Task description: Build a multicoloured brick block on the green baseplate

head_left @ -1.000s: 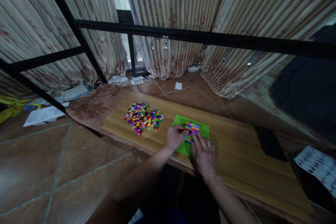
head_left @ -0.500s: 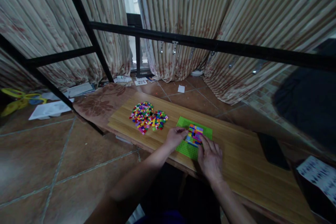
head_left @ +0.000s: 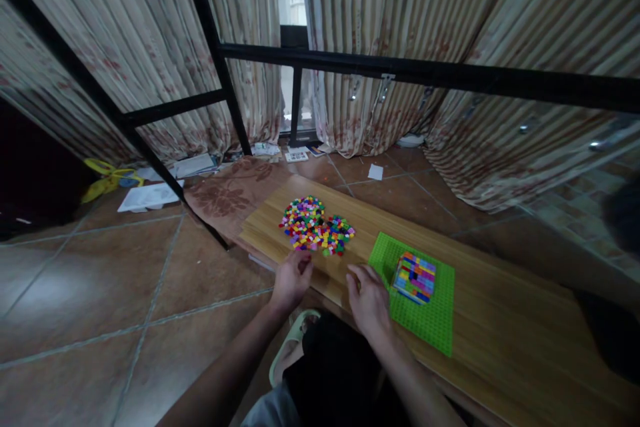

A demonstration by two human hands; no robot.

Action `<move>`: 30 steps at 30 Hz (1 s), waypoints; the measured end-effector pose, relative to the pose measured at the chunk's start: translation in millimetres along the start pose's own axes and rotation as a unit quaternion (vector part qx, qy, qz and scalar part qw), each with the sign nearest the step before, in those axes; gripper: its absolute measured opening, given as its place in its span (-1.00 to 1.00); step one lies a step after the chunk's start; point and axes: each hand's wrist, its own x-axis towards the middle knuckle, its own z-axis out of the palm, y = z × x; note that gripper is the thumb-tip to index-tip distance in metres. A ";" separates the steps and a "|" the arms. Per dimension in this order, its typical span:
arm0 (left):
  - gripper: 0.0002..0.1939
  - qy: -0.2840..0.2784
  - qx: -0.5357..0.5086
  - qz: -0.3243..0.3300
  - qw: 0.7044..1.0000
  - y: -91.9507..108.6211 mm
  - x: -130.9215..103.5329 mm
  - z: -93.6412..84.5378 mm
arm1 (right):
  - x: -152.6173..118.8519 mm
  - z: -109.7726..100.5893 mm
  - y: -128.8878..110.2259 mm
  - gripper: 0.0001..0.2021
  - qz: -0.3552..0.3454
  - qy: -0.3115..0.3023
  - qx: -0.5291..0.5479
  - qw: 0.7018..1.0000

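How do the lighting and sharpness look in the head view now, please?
Head view: dim, with bright daylight at the window gap; pale sheen on the floor tiles at lower left; edges look stretched, and fine detail on the loose bricks is soft.

Smooth wood board (head_left: 505,307), glossy plastic bricks (head_left: 307,220), pleated cloth curtains (head_left: 395,7) w/ matt folds.

Bright green studded baseplate (head_left: 431,325), block build (head_left: 415,277) in orange, purple, blue and yellow, multicoloured brick pile (head_left: 310,221), honey-brown wood-grain worktop (head_left: 505,327), beige striped curtains (head_left: 395,7) with reddish floral print, black metal frame (head_left: 340,61).
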 end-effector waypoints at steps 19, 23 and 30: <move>-0.78 -0.014 0.039 0.015 0.999 -15.6 33.4 -3.2 | 49.2 35.4 9.5 -0.83 0.070 -0.024 -0.065 0.995; -0.76 -0.017 0.035 0.012 0.999 -17.5 33.3 -2.9 | 49.5 33.3 7.8 -0.80 0.069 -0.018 -0.061 0.996; -0.76 -0.022 0.044 0.021 0.999 -17.5 35.2 -3.8 | 59.1 36.3 -2.3 -0.88 0.097 -0.036 -0.078 0.992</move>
